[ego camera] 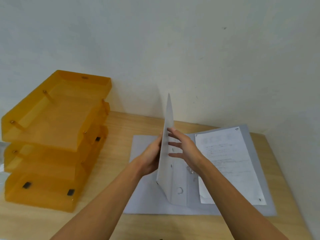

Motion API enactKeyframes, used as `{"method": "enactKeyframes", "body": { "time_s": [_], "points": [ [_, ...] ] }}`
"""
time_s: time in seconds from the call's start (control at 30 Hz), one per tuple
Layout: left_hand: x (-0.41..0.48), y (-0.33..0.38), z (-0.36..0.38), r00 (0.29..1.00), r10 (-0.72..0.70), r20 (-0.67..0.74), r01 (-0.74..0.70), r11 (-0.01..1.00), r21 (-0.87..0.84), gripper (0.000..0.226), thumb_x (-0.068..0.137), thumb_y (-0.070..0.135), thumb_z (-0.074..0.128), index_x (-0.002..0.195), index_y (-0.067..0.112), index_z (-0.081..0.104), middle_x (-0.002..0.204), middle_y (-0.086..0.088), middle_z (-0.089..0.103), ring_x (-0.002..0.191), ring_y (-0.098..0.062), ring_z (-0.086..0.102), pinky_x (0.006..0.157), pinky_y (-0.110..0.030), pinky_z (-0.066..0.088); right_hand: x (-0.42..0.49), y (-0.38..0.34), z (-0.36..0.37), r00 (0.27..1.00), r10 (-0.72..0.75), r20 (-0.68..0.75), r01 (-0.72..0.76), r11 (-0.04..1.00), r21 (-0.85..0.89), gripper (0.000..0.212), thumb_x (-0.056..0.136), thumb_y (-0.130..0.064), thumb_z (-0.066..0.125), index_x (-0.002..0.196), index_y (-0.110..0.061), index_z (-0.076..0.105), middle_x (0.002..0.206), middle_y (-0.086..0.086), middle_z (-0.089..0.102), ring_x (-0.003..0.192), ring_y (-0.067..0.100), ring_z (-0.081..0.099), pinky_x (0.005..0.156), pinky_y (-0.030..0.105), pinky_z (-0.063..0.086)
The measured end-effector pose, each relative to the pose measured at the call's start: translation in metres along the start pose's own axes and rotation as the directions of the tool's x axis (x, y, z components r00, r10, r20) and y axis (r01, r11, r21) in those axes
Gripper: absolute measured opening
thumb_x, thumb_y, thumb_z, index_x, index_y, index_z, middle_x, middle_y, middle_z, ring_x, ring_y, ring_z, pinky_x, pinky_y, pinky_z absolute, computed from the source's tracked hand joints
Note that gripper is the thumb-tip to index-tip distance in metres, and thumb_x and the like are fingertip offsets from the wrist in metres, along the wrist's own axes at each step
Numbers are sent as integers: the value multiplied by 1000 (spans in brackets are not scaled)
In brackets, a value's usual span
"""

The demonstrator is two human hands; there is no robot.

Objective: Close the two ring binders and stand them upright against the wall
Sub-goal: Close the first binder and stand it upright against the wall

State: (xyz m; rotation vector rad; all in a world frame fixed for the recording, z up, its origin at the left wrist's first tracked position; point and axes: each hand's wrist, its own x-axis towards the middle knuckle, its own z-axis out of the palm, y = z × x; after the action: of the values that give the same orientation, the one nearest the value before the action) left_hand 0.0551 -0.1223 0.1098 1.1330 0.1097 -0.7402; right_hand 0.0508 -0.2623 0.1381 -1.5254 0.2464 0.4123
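Observation:
A grey ring binder [249,153] lies open on the desk, with white printed sheets [226,161] on its right half. Its left cover [168,118] is raised almost vertical, hinged at the spine with a finger hole [180,190]. My left hand [152,158] grips this cover from its left, outer side. My right hand [185,149] rests on the inner side with its fingers spread. Under this binder lies a flat grey board [143,196], apparently the second binder lying open. The ring mechanism is mostly hidden behind my right wrist.
A three-tier stack of translucent orange letter trays [52,135] stands at the left of the wooden desk [121,129]. The pale wall [190,58] rises right behind the desk. The desk's right edge runs close to the binders.

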Motion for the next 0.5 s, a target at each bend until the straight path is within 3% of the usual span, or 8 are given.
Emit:
{"method": "enactKeyframes", "body": {
  "time_s": [0.07,0.13,0.23,0.37,0.5],
  "points": [
    [10,-8,19,997,-62,41,58,994,92,67,92,75,40,145,37,55,147,-2,60,136,-23,56,110,-50,47,-8,-4,-18,999,-16,-39,16,1000,9,45,91,-56,54,128,-33,63,129,-9,64,114,15,64,80,38,62],
    [20,-20,32,988,-151,38,143,975,170,79,88,81,38,154,39,40,163,-1,40,153,-24,33,118,-62,31,-15,-6,-36,998,0,-70,-1,1000,-23,51,91,-55,56,136,-32,58,128,-12,63,111,14,64,72,31,62],
    [32,-37,47,980,-200,-22,199,948,248,86,87,81,37,161,45,11,172,6,12,159,-23,7,119,-69,19,-27,-8,-68,997,73,-37,-74,997,-23,44,88,-50,59,129,-35,64,119,-5,72,99,26,73,69,37,61],
    [43,-53,60,975,-196,-109,221,923,316,88,89,76,39,160,47,-4,172,8,7,158,-25,12,120,-65,20,-39,-10,-107,995,97,-1,-97,991,-95,25,87,-27,57,106,-33,72,98,5,78,78,28,77,63,43,62],
    [53,-64,59,955,-168,-244,241,919,312,89,91,74,40,161,42,-2,172,6,9,157,-27,16,120,-62,20,-42,-10,-128,995,95,32,-93,993,-66,33,84,-16,53,111,-18,71,93,7,77,72,25,75,60,40,61]
  ]
}}
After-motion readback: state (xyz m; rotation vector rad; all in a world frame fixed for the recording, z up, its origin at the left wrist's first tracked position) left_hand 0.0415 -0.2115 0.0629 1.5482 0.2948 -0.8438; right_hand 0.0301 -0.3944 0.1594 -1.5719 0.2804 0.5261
